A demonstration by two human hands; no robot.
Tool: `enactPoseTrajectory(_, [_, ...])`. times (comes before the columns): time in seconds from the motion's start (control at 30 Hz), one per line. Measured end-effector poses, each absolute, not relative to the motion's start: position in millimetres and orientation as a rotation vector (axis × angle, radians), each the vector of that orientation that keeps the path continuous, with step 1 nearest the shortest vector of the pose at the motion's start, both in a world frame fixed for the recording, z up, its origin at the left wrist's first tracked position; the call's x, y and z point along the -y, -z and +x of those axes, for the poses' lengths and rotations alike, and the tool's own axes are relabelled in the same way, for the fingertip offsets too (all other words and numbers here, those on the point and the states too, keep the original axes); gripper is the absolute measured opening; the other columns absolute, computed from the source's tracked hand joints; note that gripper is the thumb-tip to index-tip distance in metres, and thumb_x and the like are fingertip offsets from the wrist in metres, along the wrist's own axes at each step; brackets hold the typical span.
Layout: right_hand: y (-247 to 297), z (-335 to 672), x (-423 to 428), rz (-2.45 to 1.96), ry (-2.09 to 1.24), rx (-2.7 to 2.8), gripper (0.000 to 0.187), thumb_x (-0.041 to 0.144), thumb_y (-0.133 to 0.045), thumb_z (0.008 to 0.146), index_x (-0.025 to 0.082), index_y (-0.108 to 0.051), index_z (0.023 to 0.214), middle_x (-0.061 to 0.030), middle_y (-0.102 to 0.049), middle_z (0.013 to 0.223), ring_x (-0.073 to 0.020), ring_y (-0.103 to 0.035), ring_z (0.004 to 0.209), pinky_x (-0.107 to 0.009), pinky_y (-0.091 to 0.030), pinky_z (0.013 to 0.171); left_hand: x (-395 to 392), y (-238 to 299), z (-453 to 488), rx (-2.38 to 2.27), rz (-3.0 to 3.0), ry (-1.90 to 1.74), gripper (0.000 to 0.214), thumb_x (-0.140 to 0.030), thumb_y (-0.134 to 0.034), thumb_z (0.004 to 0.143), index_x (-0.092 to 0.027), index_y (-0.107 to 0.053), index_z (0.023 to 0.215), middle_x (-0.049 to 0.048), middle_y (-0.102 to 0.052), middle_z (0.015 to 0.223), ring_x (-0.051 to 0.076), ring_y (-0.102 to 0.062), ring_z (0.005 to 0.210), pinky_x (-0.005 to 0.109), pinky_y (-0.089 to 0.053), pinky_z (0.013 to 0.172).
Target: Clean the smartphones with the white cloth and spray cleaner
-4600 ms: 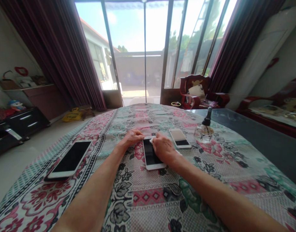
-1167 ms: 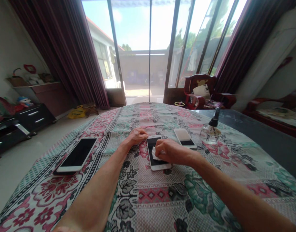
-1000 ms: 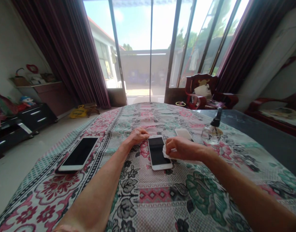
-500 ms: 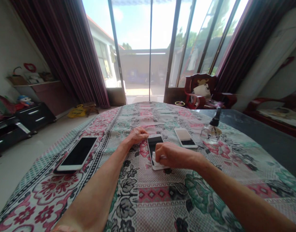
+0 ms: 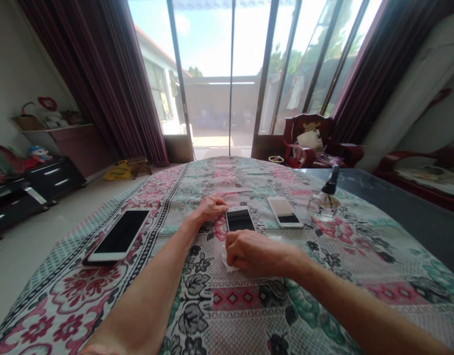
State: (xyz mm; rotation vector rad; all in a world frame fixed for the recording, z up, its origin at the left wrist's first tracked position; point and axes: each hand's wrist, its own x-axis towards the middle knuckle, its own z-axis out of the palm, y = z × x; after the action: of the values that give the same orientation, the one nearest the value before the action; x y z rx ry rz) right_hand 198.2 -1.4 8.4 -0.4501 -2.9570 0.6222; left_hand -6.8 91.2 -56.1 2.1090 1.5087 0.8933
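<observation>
A white-framed smartphone (image 5: 241,220) lies face up on the patterned tablecloth (image 5: 245,320), its near end hidden by my right hand. My left hand (image 5: 211,207) has its fingers pressed together at the phone's far left corner, holding it against the cloth. Closed over a white tissue or wipe (image 5: 227,260), my right hand (image 5: 254,252) is at the phone's near end. Just right of them lies a second white phone (image 5: 285,212). A larger phone (image 5: 121,235) with a black screen rests to the left of my left forearm.
A clear glass bottle (image 5: 323,205) with a black pump top stands at the right of the table. Beyond the right edge is a dark surface (image 5: 408,212), with a red wooden chair (image 5: 308,140) behind. Glass doors (image 5: 227,113) lie straight ahead.
My right hand has slid toward me with the tissue, from the lower part of the screen to the phone's near end. My left hand stays at the far corner.
</observation>
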Motion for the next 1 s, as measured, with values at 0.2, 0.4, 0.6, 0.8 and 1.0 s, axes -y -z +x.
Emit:
enactPoseTrajectory(0.2, [-18, 221, -17, -0.615, -0.651, 3.025, 0.025, 0.002, -0.05, 0.069, 0.018, -0.07, 0.07, -0.0006, -0.064, 0.073, -0.0094, -0.054, 0.068, -0.02, -0.04, 0.066, -91, 56, -8, -1.503, 2.108, -0.883, 0.018, -0.025, -0.059, 0.073, -0.015, -0.074, 0.072, 0.0031, -0.068, 0.078, 0.015, -0.06, 0.077, 0.022, -0.047, 0.076])
enactPoseTrajectory(0.4, [-22, 249, -44, -0.922, -0.708, 3.036, 0.021, 0.004, -0.053, 0.067, 0.016, -0.07, 0.068, -0.0017, -0.062, 0.075, -0.0091, -0.051, 0.064, -0.021, -0.036, 0.059, -94, 58, -9, -1.498, 2.107, -0.879, 0.015, -0.022, -0.06, 0.072, -0.016, -0.074, 0.072, 0.0027, -0.068, 0.077, 0.014, -0.06, 0.077, 0.021, -0.046, 0.075])
enactPoseTrajectory(0.6, [-6, 222, -30, -0.611, -0.58, 2.9, 0.021, 0.004, -0.051, 0.076, 0.017, -0.067, 0.071, -0.0016, -0.061, 0.076, -0.0098, -0.051, 0.069, -0.023, -0.038, 0.069, -94, 60, -9, -1.498, 2.116, -0.895, 0.015, -0.021, -0.06, 0.073, -0.016, -0.074, 0.073, 0.0029, -0.068, 0.078, 0.015, -0.06, 0.079, 0.022, -0.046, 0.076])
enactPoseTrajectory(0.8, [11, 195, -18, -0.452, -0.438, 2.835, 0.021, 0.011, -0.049, 0.087, 0.017, -0.067, 0.078, -0.0044, -0.063, 0.089, -0.0125, -0.054, 0.082, -0.028, -0.039, 0.082, -92, 57, -7, -1.493, 2.13, -0.9, 0.016, -0.022, -0.06, 0.074, -0.015, -0.074, 0.072, 0.0029, -0.068, 0.078, 0.015, -0.06, 0.079, 0.023, -0.045, 0.077])
enactPoseTrajectory(1.0, [8, 228, -52, -0.74, -0.464, 2.752, 0.019, 0.01, -0.052, 0.084, 0.017, -0.068, 0.076, -0.004, -0.062, 0.086, -0.0113, -0.055, 0.075, -0.024, -0.041, 0.073, -90, 53, -6, -1.499, 2.129, -0.89, 0.014, -0.019, -0.06, 0.072, -0.015, -0.074, 0.07, 0.0023, -0.067, 0.073, 0.016, -0.059, 0.08, 0.023, -0.044, 0.079])
